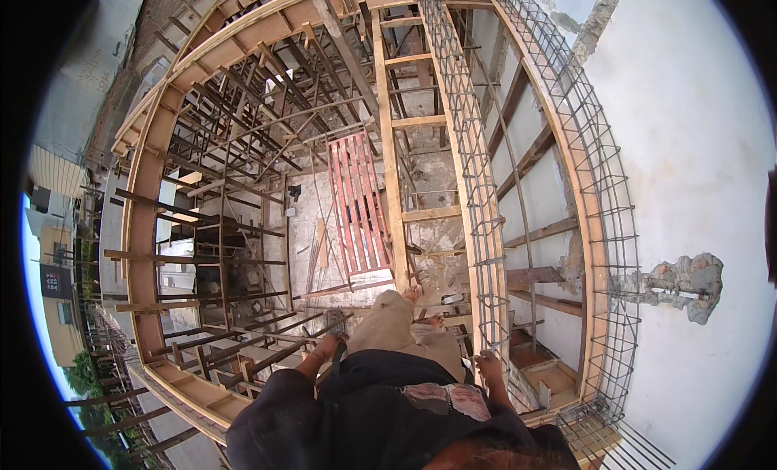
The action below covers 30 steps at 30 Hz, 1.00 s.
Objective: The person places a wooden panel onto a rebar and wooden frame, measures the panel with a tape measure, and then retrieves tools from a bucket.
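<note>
My left hand (333,340) is low at the left of my knees, fingers curled beside a grey object (334,319) that I cannot make out; whether it grips that is unclear. My right hand (488,365) is curled at the edge of a long steel rebar cage (475,219) lying in timber formwork, apparently gripping it. My legs (380,328) in beige trousers stretch forward, with a bare foot (411,294) by a narrow timber rail (398,243) high above the ground.
Timber formwork (146,251) rings the drop, over many dark props (259,106). A red slatted board (352,203) lies below on the concrete floor. Another rebar cage (611,227) runs along a white wall (696,146) at the right, with a broken patch (688,288).
</note>
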Motion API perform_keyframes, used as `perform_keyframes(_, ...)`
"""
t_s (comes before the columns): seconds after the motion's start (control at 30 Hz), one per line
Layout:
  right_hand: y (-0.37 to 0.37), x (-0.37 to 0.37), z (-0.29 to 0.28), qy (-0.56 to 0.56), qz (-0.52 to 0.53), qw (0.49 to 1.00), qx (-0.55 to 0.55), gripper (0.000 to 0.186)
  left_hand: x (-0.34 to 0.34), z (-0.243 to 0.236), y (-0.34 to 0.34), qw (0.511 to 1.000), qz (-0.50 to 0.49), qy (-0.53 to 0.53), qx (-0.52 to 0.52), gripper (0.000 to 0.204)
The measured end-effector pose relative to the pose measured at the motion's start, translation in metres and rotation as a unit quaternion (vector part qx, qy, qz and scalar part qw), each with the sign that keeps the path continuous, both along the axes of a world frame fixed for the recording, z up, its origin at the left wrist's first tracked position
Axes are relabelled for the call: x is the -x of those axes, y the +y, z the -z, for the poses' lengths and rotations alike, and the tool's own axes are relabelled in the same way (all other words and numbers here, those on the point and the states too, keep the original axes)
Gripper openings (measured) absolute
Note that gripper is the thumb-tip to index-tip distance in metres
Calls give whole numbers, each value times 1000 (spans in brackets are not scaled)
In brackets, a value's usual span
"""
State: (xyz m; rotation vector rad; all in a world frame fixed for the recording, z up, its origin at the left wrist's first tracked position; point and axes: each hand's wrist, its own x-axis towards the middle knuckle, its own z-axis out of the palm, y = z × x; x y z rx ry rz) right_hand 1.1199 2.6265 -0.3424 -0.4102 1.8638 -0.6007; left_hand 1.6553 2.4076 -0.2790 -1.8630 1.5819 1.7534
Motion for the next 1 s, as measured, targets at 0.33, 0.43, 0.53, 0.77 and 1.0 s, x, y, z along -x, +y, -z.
perform_keyframes(0.33, -15, 46, -45, -43, 110, 991, -57, 12, 26, 4, 6, 979, -92, 59, 174, 31)
perform_keyframes(0.43, -59, 80, -34, -29, 135, 990, -30, 14, 34, 11, -26, 977, 108, -152, 100, 30)
perform_keyframes(0.53, -144, 112, -43, 32, 138, 989, 43, 25, 55, 20, -91, 980, 102, -136, 108, 31)
perform_keyframes(0.77, -354, 148, -108, 90, 73, 989, 93, 43, 142, -61, -376, 985, -115, -2, 132, 50)
perform_keyframes(1.0, -438, 105, -89, 90, 68, 992, -62, 31, 136, -188, -728, 912, -154, 151, 348, 57)
